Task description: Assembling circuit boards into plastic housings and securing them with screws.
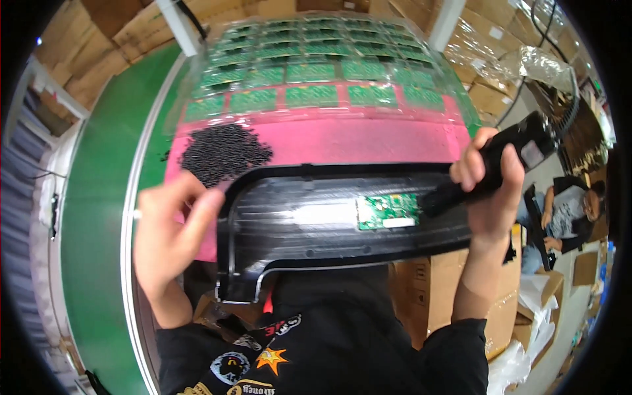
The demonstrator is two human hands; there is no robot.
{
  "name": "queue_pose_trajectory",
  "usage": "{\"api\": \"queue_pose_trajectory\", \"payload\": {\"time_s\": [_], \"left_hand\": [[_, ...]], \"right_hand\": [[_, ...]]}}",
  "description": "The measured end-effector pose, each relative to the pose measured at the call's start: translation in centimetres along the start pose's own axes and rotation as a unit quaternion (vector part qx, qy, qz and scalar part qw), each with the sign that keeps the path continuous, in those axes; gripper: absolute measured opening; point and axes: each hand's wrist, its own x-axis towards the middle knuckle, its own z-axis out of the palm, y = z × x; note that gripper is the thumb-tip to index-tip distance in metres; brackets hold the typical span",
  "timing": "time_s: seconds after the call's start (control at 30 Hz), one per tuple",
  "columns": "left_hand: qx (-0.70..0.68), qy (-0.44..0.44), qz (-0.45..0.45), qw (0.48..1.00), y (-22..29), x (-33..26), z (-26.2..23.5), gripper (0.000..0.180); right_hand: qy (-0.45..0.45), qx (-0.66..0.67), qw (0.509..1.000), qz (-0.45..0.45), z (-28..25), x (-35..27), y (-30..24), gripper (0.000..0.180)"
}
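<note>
A long black plastic housing [289, 240] lies open side up in front of me, its left end bent toward me. Inside it, right of the middle, sits a green circuit board [388, 212]. My right hand [490, 178] is wrapped round a black electric screwdriver [503, 158], whose tip end points down-left at the board's right edge; the very tip is hard to make out. My left hand [172, 230], a little blurred, is at the housing's left end with fingers curled and thumb against them; anything in them is hidden. Just beyond it is a pile of small black screws [220, 153].
Stacked clear trays [309, 89] of green circuit boards fill the back of the pink mat [355, 139]. A green conveyor belt [99, 217] runs along the left. Cardboard boxes [434, 289] stand near my right arm. Another person [566, 214] sits at far right, holding a black part.
</note>
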Motion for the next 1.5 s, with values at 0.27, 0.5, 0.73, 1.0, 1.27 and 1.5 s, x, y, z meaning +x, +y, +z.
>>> {"api": "queue_pose_trajectory", "payload": {"time_s": [0.27, 0.5, 0.73, 1.0, 1.27, 1.5], "left_hand": [[-0.164, -0.311, -0.170, 0.921, -3.1, -9.2, 2.5, 0.043], [-0.720, -0.202, -0.251, 0.615, -4.8, -15.4, 11.3, 0.093], [-0.776, -0.027, -0.164, 0.609, -5.4, -16.7, 9.0, 0.086], [-0.689, 0.339, -0.093, 0.634, -9.1, -18.0, -2.3, 0.073], [-0.727, 0.403, -0.060, 0.552, -10.9, -17.3, -6.2, 0.059], [-0.752, 0.415, -0.032, 0.511, -25.1, -21.6, -8.8, 0.062]], "right_hand": [[0.129, 0.207, 0.963, 0.116, -3.1, 4.6, -0.3, 0.019], [0.148, 0.094, 0.984, 0.038, 0.3, 0.2, 0.6, 0.027], [0.172, -0.140, 0.939, -0.264, -5.0, -5.0, 1.2, 0.011], [0.273, -0.528, 0.787, -0.164, -11.6, -4.8, 5.8, 0.025], [0.231, -0.593, 0.762, -0.119, -10.9, -5.0, 6.0, 0.026], [0.208, -0.618, 0.748, -0.121, -11.0, -5.2, 6.1, 0.026]]}}
